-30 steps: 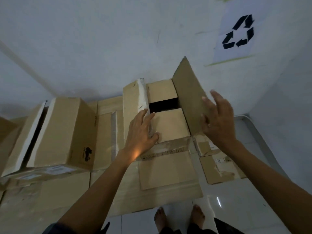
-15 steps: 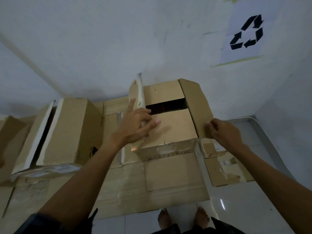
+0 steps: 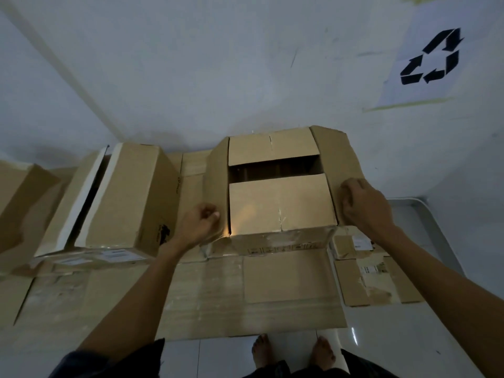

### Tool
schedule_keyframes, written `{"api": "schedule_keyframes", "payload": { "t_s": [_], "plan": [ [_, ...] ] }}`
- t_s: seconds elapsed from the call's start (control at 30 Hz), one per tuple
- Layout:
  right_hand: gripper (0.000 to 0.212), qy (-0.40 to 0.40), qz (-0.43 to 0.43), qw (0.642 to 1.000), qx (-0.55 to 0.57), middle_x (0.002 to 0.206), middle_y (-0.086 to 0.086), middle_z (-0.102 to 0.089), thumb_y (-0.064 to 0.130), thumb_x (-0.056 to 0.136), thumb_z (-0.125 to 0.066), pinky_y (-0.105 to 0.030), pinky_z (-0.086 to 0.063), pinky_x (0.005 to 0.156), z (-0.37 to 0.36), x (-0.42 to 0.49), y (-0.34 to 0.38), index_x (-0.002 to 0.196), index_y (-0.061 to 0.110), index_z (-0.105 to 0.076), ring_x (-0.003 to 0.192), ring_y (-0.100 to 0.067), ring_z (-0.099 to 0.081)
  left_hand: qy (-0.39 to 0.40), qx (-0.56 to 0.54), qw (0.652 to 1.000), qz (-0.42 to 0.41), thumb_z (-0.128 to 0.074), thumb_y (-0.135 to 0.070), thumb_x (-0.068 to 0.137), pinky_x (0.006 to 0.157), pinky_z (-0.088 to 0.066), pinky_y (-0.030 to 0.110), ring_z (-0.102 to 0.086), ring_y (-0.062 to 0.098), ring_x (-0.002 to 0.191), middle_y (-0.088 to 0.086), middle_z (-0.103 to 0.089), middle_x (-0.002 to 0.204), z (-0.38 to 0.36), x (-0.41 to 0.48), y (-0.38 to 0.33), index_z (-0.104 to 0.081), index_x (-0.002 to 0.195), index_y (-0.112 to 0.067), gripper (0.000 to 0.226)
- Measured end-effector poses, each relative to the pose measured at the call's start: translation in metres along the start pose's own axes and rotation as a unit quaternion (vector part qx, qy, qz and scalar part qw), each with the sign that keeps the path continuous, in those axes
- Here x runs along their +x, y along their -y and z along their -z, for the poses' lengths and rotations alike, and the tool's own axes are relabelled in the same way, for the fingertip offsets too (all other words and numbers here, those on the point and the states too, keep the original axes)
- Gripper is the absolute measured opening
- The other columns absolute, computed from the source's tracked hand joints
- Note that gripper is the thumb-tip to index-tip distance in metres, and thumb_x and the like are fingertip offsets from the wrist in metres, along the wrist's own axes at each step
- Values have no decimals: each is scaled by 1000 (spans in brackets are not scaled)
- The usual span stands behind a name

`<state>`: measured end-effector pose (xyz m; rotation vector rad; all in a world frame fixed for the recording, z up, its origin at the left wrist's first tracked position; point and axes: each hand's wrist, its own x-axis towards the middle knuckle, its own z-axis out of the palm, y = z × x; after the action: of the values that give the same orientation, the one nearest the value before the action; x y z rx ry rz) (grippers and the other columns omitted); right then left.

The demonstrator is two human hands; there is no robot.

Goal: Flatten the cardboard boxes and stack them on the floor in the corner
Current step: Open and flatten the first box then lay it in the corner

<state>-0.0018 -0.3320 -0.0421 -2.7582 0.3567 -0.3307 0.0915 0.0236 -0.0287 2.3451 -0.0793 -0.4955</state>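
An upright cardboard box [image 3: 281, 205] stands in front of me against the white wall, its two inner flaps folded down with a dark gap between them. My left hand [image 3: 200, 223] grips the box's left side flap [image 3: 216, 181], fingers curled at its edge. On the other side, my right hand [image 3: 364, 205] holds the right side flap [image 3: 336, 156], which is pushed outward and down. The box sits on flattened cardboard sheets [image 3: 245, 301] spread on the floor.
A second unflattened box [image 3: 128, 200] with white-edged flaps stands to the left, another piece of cardboard [image 3: 24, 203] beyond it. Small flattened cartons [image 3: 373, 279] with labels lie at the right near the corner. A recycling sign [image 3: 433, 58] hangs on the wall. My bare feet [image 3: 291, 353] stand on white tiles.
Both side flaps, raised a second ago, have been folded outward and down. My left hand moved off the front inner flap to the left flap; my right hand slid lower on the right flap.
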Motion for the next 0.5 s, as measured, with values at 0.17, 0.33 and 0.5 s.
{"api": "schedule_keyframes", "payload": {
  "t_s": [0.17, 0.33, 0.5],
  "plan": [
    [32, 38, 142, 988, -46, 126, -16, -57, 16, 88, -43, -49, -29, 106, -3, 28, 22, 116, 6, -56, 118, -32, -53, -58, 12, 998, -9, -55, -22, 94, 94, -42, 33, -56, 26, 113, 12, -62, 121, -4, 2, -7, -57, 122, -6, 32],
    [41, 194, 115, 974, 10, 117, -13, -65, 36, 97, -40, -45, -2, 116, -1, 58, 56, 132, 15, -40, 120, -26, -52, -93, 17, 995, -33, -56, -18, 94, 91, -39, 27, -55, 22, 113, 11, -63, 122, -3, -5, -17, -59, 121, -5, 30],
    [40, 128, 145, 980, -37, 102, -9, -69, 38, 95, -43, -43, -30, 106, 21, 61, 80, 127, 14, -44, 98, -28, -61, -99, -9, 995, -31, -48, -16, 97, 81, -39, 26, -52, 15, 101, 9, -63, 117, -6, -12, -20, -62, 117, -8, 25]
  ]
}}
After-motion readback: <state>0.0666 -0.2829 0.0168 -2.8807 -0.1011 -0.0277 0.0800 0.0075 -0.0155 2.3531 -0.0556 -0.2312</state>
